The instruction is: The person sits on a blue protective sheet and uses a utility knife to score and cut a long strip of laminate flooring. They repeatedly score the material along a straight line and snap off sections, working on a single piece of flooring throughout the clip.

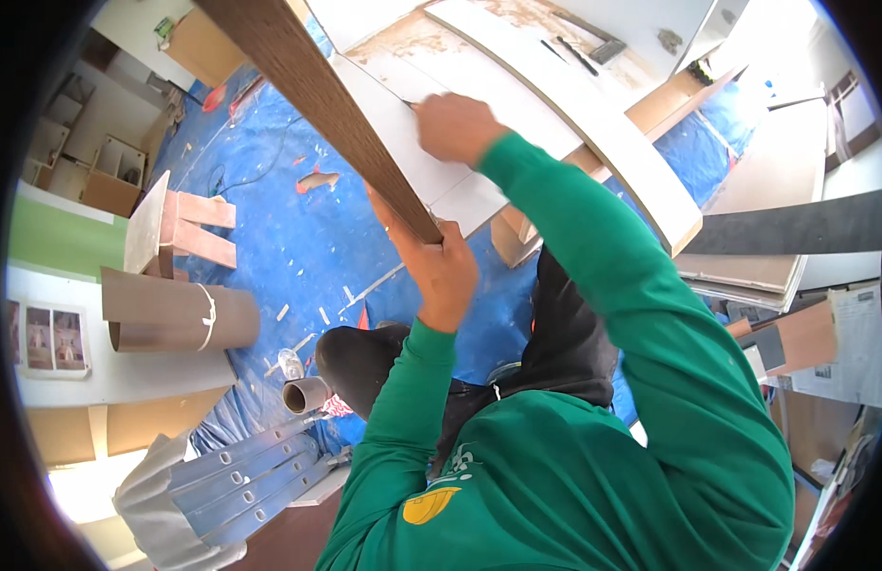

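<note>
My left hand [441, 276] grips the lower end of a long dark brown wood strip [308, 95], its fingers along the edge; the strip runs up past the top of the view. To its right, my right hand [455, 128] is closed on a small pointed tool [412, 105], mostly hidden in the fingers, just over a white board [389, 143] marked with thin lines. A curved white panel [593, 109] lies to the right of that board, beneath my right forearm at its near part. Dark slim tools [579, 57] lie on the dusty surface behind it.
Blue sheeting [279, 238] covers the floor, with scraps and a cable. At left are a small wooden stool [151, 228], rolled brown sheets [179, 314], a cardboard tube [303, 395] and a metal ladder [232, 485]. Stacked boards [764, 181] and a dark strip [812, 224] are at right.
</note>
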`<state>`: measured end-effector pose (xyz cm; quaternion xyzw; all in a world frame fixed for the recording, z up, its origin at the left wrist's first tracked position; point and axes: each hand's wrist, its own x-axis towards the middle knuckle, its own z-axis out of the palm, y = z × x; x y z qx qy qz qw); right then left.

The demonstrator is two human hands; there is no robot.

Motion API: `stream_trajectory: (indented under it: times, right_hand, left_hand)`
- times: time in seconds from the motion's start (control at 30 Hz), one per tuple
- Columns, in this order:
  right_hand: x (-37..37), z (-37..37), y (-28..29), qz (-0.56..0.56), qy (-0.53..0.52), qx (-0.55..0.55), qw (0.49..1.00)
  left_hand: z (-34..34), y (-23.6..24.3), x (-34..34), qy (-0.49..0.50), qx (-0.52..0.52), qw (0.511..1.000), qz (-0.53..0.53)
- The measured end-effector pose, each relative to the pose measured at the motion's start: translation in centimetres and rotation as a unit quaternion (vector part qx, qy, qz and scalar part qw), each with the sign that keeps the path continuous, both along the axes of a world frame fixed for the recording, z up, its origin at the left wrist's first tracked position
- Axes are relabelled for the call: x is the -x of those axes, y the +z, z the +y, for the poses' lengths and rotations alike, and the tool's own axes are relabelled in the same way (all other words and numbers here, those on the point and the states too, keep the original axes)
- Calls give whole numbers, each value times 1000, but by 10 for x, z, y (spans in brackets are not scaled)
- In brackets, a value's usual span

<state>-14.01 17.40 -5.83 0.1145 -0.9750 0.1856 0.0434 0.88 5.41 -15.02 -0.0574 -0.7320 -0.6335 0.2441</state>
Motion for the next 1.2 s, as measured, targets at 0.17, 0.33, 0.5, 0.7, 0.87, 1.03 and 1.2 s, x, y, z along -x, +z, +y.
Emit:
stream_trajectory:
  times: [0.17, 0.33, 0.5, 0.7, 0.87, 1.03, 1.2]
  right_hand:
    - [-27, 13, 22, -96, 2, 30, 995]
    - [-157, 67, 30, 31, 29, 10, 999]
    - [-139, 53, 22, 53, 51, -21, 997]
    - [4, -15, 28, -101, 8, 5, 995]
    - [-88, 45, -7, 71, 47, 3, 996]
    - [-182, 69, 36, 4, 9, -46, 999]
    - [-39, 20, -29, 44, -9, 10, 999]
  left_hand:
    - [0, 17, 12, -8, -42, 999, 34]
    - [-16, -3, -3, 60, 18, 998, 13]
    - [-17, -8, 3, 53, 0, 998, 23]
    - [-7, 11, 4, -2, -5, 999, 36]
    - [-11, 8, 4, 42, 54, 996, 48]
    - [-17, -3, 1, 45, 18, 998, 28]
    - [-6, -1, 5, 31, 35, 999, 22]
